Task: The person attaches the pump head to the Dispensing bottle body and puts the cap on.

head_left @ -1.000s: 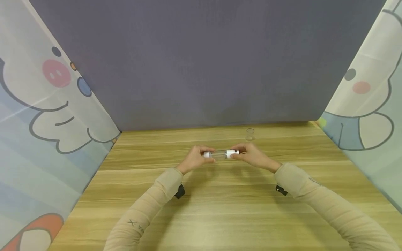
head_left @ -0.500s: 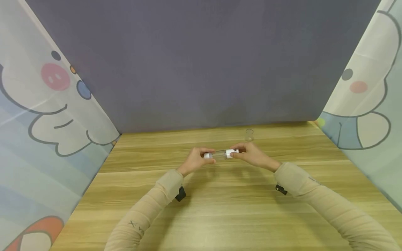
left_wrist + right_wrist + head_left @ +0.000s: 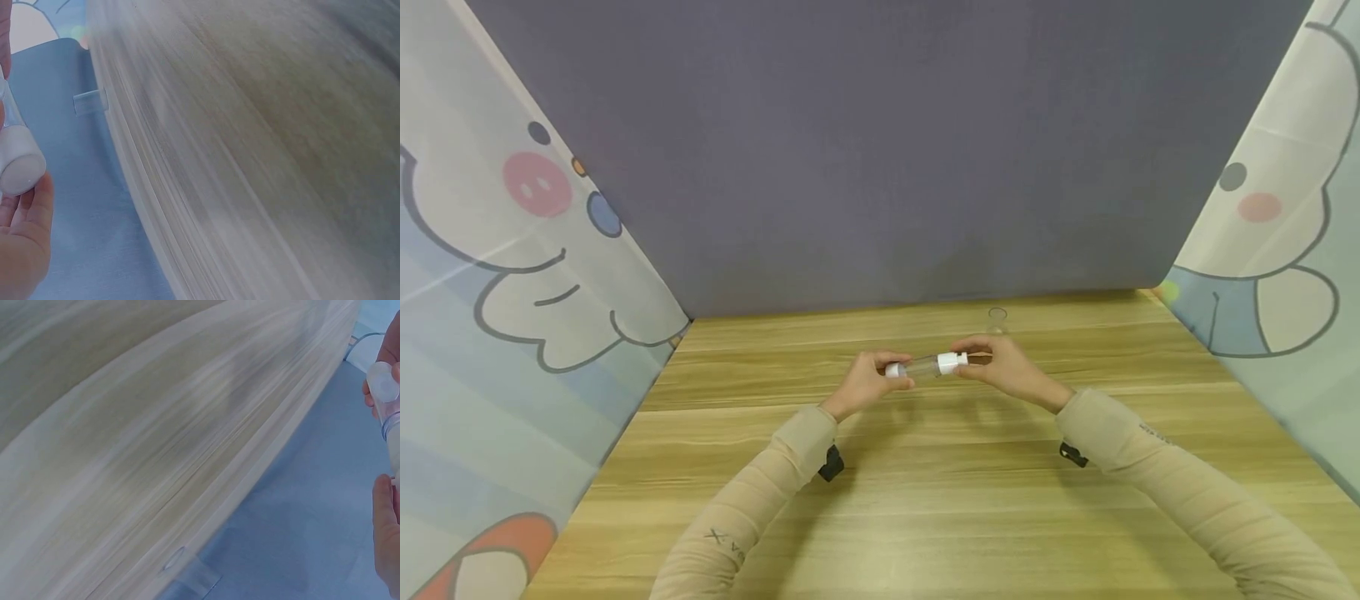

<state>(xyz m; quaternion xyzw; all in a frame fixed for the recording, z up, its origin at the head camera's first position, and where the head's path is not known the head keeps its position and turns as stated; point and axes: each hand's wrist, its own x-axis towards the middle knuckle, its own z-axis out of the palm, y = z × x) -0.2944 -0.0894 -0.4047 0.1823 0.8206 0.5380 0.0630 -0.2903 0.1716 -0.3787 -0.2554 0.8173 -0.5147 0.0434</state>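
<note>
Facing inward across the bottle (image 3: 925, 367): left grip (image 3: 865, 380), right grip (image 3: 1003, 368).

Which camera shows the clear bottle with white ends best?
The head view: the bottle shows end to end. The left wrist view has mainly one white end, cropped at the left edge; the right wrist view crops the bottle at the right edge.

A slim pump bottle (image 3: 922, 367) is held up off the worktop (image 3: 880, 517), lying nearly level across the view, its right end slightly higher in the head view. Its clear, see-through cylindrical body (image 3: 923, 367) runs from a white base (image 3: 24, 164) with a flat round end to a white pump top (image 3: 949, 362), which is on the bottle and narrows to a small tip at the right.
</note>
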